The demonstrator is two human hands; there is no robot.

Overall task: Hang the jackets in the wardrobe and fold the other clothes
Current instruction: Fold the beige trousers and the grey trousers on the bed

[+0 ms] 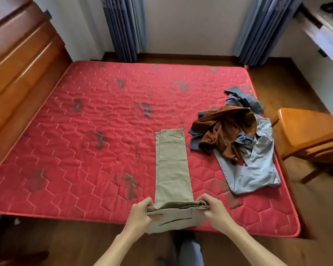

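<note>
Trousers (171,166) on mattress (81,154) (clothes pile (233,135) beside)

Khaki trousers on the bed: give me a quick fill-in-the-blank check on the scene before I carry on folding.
1. The khaki trousers lie stretched out lengthwise on the ____ mattress.
2. The left hand and the right hand both grip their ____ end, at the bed's near edge.
3. The crumpled garment on top of the light blue jeans is ____ in colour.
4. The wooden chair stands at the bed's ____ side.

Missing words: red; waist; brown; right.
</note>
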